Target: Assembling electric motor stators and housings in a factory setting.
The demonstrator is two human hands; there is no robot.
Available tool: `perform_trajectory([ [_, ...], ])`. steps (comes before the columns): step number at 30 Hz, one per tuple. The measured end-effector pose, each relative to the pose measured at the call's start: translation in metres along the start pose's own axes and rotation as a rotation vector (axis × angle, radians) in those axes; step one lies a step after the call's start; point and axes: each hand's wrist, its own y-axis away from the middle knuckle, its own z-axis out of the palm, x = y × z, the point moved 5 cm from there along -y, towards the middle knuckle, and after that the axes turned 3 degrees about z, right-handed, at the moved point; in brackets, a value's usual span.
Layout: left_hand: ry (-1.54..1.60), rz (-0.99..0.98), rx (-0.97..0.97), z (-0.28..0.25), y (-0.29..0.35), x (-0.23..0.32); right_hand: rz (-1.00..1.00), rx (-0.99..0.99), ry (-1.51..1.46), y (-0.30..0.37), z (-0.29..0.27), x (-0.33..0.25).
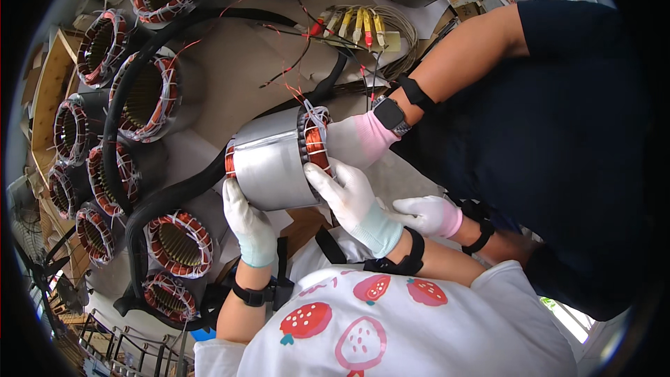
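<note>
Between my two gloved hands is a motor stator [271,160], a silver metal cylinder lying on its side. Its copper windings, tied with white lacing, show at both ends, and thin lead wires rise from the right end. My left hand [249,229], in a white glove, is closed on the lower left end. At the right end, my right hand [347,197] grips the rim beside the windings. A co-worker's hand [354,141] in a pink-cuffed glove reaches to that same end; its fingertips are hidden behind the stator.
Several other wound stators [145,94] stand along the left and far side. A thick black hose [188,183] curves around the work spot. Yellow and red clips [357,26] with coiled cable lie at the back. The co-worker [558,112] stands close on the right, second hand [430,215] low beside mine.
</note>
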Motion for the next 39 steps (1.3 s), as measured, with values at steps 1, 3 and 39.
perform_trajectory([
  [1,0.098,-0.026,0.001,-0.001,0.000,0.001,-0.007,-0.036,0.057,0.002,0.004,-0.007],
  [3,0.258,-0.058,0.043,-0.006,0.002,0.002,-0.023,-0.106,0.172,0.006,0.014,-0.017],
  [39,-0.079,0.391,-0.763,0.058,0.072,0.047,-1.042,-0.240,0.419,0.102,0.031,-0.055],
])
